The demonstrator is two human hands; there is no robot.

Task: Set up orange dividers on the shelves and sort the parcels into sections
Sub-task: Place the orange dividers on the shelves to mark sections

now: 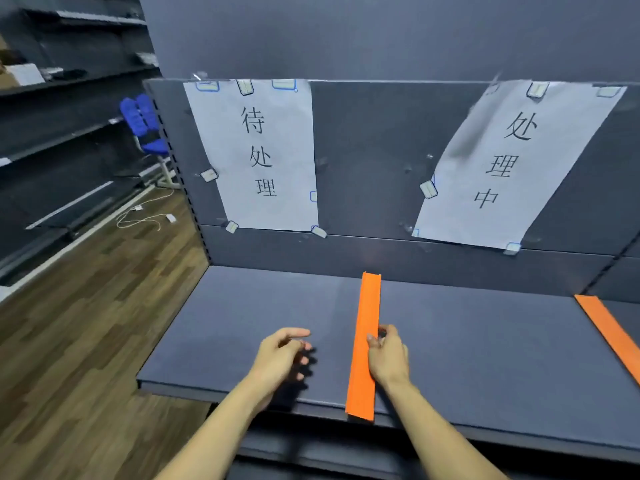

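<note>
Right now, right hand (388,355) pinching orange divider (365,341) edge; left hand (282,355) loose, shelf (242,323) beneath.

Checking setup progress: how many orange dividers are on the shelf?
2: one long orange divider strip mid-shelf, touched by the right hand; another orange strip at the right edge, partly out of frame.
</note>
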